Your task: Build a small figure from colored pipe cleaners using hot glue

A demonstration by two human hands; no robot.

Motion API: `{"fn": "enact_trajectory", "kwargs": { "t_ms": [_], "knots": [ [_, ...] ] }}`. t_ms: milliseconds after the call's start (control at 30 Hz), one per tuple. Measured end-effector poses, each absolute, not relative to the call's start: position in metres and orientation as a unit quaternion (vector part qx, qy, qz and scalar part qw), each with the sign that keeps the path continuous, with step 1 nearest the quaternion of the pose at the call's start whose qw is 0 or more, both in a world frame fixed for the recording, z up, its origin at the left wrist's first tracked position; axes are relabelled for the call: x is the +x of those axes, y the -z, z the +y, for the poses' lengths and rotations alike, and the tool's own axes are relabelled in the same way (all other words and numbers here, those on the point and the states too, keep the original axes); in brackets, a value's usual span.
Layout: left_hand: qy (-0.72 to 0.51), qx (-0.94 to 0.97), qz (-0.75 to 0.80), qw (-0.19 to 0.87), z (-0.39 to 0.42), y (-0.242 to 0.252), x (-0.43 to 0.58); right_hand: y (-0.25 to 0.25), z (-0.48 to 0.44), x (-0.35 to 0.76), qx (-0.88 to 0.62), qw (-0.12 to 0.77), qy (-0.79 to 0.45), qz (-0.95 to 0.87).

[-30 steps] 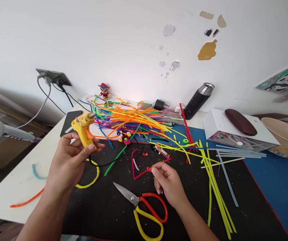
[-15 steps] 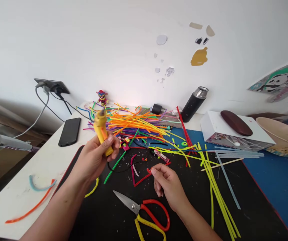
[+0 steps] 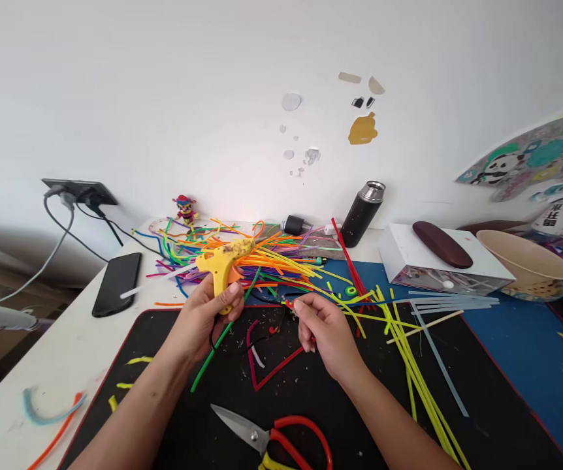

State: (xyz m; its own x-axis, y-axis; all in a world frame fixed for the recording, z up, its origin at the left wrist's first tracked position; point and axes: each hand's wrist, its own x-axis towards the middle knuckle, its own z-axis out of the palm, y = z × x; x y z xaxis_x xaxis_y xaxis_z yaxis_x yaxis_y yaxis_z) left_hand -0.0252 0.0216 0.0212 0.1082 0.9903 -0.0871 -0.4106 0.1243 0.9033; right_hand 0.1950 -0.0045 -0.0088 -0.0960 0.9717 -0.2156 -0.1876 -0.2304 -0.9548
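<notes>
My left hand (image 3: 213,310) is wrapped round the handle of a yellow glue gun (image 3: 220,267), whose nozzle points right and whose clear glue stick sticks out to the left. In my right hand (image 3: 323,329), thumb and fingers pinch a small red piece (image 3: 290,304). Below the hands, on the black mat (image 3: 174,418), lie scissors (image 3: 262,438) with red and yellow handles. A bent red and magenta pipe cleaner (image 3: 257,386) lies between the hands, and a green one (image 3: 213,356) runs beneath the gun.
Colourful pipe cleaners (image 3: 281,261) are heaped at the back. A small figure (image 3: 185,209), a phone (image 3: 117,284), a black bottle (image 3: 362,214), a white box (image 3: 394,254) and a bowl (image 3: 521,258) surround the mat. Yellow stems (image 3: 418,385) lie at the right.
The glue gun has turned from pointing up and away to pointing right, nearer my right hand. My right hand has lifted slightly with the red piece. The view has shifted.
</notes>
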Motion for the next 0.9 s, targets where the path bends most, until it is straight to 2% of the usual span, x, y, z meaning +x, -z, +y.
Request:
{"fn": "enact_trajectory", "kwargs": {
  "t_ms": [433,900],
  "knots": [
    [-0.449,0.418,0.460,0.642,0.004,-0.001,0.005,0.018,-0.010,0.187,-0.481,0.453,-0.601,-0.448],
    [-0.433,0.425,0.480,0.634,0.006,-0.003,0.009,0.017,-0.016,0.187,-0.476,0.433,-0.604,-0.470]
  ]
}}
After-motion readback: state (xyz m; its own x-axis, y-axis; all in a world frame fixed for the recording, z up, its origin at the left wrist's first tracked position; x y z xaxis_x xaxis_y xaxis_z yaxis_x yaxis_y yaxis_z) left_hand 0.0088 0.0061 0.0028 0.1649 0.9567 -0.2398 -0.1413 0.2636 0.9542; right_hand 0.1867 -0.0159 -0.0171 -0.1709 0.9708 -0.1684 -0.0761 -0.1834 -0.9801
